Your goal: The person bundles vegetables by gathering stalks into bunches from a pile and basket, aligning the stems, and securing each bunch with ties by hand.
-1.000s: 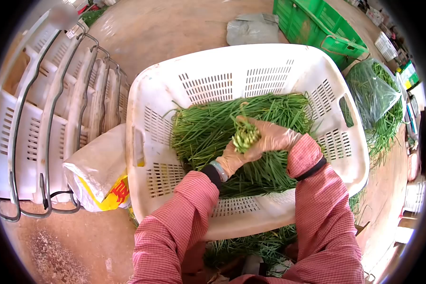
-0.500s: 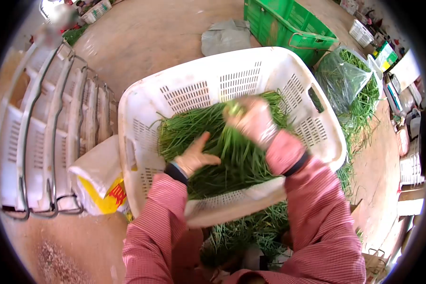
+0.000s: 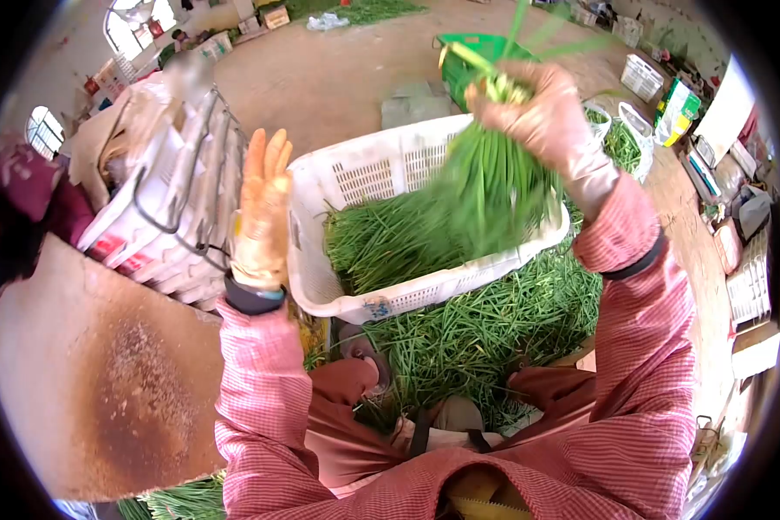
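Right hand [image 3: 537,117] is up over the right end of the white basket [image 3: 407,296], wrist bent in, fingers closed tight around the pale ends of a bunch of greens [image 3: 494,186], long leaves hanging blurry down over the basket. Left hand [image 3: 264,212] is held up just off the basket's left end, wide open, fingers pointing up. Half a second ago that left hand was down inside the basket, and the right one had the bunch way lower.
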The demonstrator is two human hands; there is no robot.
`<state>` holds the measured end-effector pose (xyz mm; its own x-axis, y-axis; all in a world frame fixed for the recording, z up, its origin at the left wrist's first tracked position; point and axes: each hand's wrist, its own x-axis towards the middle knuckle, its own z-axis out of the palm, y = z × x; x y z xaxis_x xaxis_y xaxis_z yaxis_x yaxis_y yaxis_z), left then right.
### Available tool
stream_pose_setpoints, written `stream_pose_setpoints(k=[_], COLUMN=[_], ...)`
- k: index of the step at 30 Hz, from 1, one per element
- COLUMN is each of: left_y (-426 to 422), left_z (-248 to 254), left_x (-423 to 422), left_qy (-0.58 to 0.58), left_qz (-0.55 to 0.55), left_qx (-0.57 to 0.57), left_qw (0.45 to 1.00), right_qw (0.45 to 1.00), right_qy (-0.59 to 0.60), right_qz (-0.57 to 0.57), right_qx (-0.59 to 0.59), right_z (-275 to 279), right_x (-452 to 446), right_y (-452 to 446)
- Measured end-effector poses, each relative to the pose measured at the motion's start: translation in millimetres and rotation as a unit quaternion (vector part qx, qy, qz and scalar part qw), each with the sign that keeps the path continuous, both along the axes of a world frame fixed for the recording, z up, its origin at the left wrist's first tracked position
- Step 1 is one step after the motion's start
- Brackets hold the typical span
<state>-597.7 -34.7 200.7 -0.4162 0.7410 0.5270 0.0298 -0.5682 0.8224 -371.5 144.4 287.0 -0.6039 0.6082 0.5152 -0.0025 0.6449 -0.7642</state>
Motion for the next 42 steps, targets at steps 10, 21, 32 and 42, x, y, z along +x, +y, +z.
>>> stream_pose_setpoints(k=[10,21,32,42], left_y=[-32.3,-185.7,-202.0,-162.9], left_z=[-21.8,-63.3,-78.7,-75.6], left_x=[167.0,81.3,11.8,70.5], left_qy=[-0.195,-0.427,-0.458,-0.418], left_qz=[-0.263,-0.001,-0.001,0.050], left_qx=[-0.082,0.222,0.250,0.211], left_qw=[0.941,0.877,0.853,0.882], right_qw=[0.973,0.850,0.947,0.917], right_qy=[-0.213,-0.320,-0.156,-0.275], right_qz=[0.081,0.392,0.256,0.193], right_qx=[-0.020,0.145,-0.117,0.217], right_z=[32.3,-6.4,-50.9,-84.8], right_x=[-1.1,-128.1,-86.4,-72.5], right_y=[-135.7,-266.9,-190.5,-243.9])
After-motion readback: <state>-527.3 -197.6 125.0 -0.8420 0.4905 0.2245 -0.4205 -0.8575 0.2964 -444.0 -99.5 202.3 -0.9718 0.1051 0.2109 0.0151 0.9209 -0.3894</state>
